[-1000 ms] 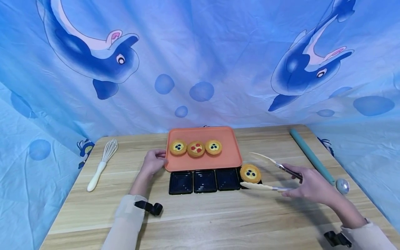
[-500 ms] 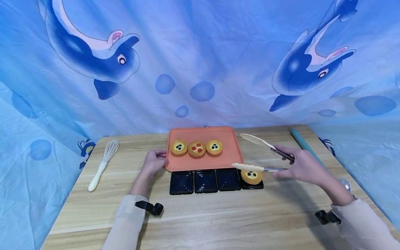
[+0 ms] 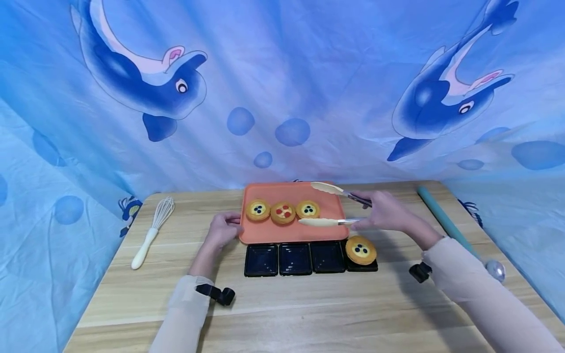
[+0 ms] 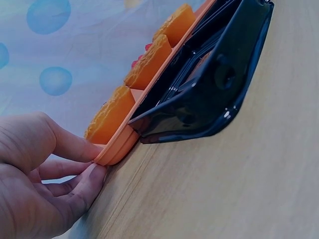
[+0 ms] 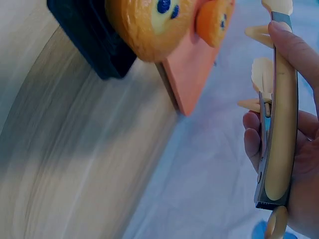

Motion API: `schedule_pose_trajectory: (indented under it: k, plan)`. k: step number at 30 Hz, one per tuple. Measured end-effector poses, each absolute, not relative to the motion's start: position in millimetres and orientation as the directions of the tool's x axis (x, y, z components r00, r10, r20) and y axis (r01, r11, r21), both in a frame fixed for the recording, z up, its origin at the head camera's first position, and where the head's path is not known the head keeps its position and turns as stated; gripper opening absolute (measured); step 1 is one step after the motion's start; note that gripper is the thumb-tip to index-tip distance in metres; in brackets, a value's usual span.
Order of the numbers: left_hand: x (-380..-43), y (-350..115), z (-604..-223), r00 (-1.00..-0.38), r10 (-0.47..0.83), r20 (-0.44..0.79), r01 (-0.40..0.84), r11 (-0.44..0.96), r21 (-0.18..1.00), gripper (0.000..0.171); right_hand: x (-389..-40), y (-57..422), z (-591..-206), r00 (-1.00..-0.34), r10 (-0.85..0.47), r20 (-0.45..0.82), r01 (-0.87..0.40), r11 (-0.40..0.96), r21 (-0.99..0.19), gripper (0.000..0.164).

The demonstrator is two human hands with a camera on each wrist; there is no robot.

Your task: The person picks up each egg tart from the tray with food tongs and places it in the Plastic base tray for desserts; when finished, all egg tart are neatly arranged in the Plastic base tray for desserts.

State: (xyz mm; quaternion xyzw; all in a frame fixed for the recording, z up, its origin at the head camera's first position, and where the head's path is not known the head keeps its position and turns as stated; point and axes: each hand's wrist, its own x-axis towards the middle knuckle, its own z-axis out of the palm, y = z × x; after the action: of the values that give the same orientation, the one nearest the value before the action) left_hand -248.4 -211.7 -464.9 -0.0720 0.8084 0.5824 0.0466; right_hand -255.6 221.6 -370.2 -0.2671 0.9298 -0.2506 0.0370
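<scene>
My left hand (image 3: 222,230) pinches the left edge of an orange tray (image 3: 293,235), thumb and fingertips at its corner in the left wrist view (image 4: 102,157). Three egg tarts lie in a row on the tray: a tart with red pieces (image 3: 283,213) between two with dark berries. A pair of tongs (image 5: 283,124) is in my right hand (image 3: 384,211), its cream tips spread apart. In the head view those tips overlap the tray's right part, one behind and one in front of the right-hand berry tart (image 3: 307,210).
Several square black trays (image 3: 295,259) line the orange tray's front. A larger berry tart (image 3: 360,250) sits in the rightmost. A whisk (image 3: 153,233) lies at the left, a teal rod (image 3: 446,220) and a shiny round object (image 3: 495,270) at the right. A dolphin-print curtain (image 3: 282,88) hangs behind.
My right hand has moved left and away from me, carrying the spread tongs from the berry tart in the black tray to over the orange tray. My left hand keeps its hold.
</scene>
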Motion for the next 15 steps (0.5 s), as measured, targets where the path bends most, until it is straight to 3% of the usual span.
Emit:
schedule_pose_trajectory:
  k: [15]
  plan:
    - [-249,-211,-465,-0.985,-0.064,-0.163,-0.175,0.303,0.937,0.050,-277,203,-396,-0.839,-0.541,0.060,-0.501,0.724,-0.474,0.081]
